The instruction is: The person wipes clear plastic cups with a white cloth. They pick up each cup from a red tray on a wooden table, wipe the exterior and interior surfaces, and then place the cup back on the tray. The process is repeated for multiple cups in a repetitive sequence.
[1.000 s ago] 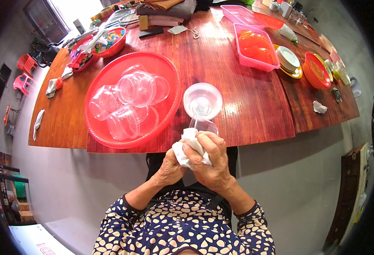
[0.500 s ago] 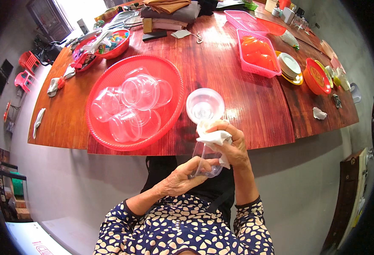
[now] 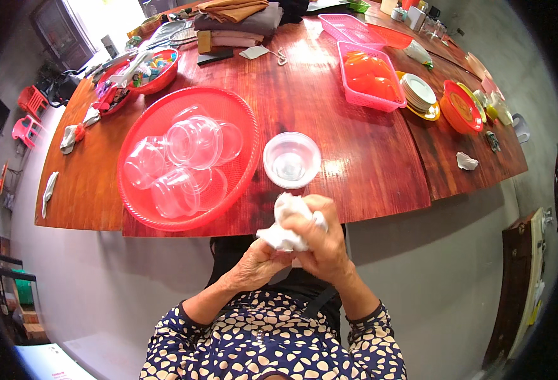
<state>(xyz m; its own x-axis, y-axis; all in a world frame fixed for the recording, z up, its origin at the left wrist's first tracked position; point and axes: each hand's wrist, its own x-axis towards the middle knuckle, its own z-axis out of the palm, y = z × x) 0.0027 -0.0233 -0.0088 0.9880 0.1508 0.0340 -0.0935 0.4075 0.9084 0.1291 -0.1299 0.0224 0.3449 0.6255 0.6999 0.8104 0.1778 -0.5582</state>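
My right hand (image 3: pixel 325 237) is closed around a crumpled white cloth (image 3: pixel 283 233) just in front of the table edge. Below it, my left hand (image 3: pixel 256 265) is curled around a clear plastic cup, now almost wholly hidden behind the cloth and fingers. Beyond my hands, a round clear plastic bowl (image 3: pixel 291 160) stands upright on the table. To its left lies a large round red tray (image 3: pixel 241 174) with several clear plastic cups (image 3: pixel 193 140) in it, some tipped on their sides.
Pink baskets, one holding orange-red items (image 3: pixel 371 79), stand at the back right beside stacked plates (image 3: pixel 418 92) and a red-orange bowl (image 3: pixel 461 109). Folded cloths (image 3: pixel 241 22) and a red basin (image 3: pixel 158 79) sit at the back left. The wooden table's front edge (image 3: pixel 380 214) lies before me.
The cloth and my right hand have moved left and lower, over the cup, which showed plainly before. The whole view has shifted slightly.
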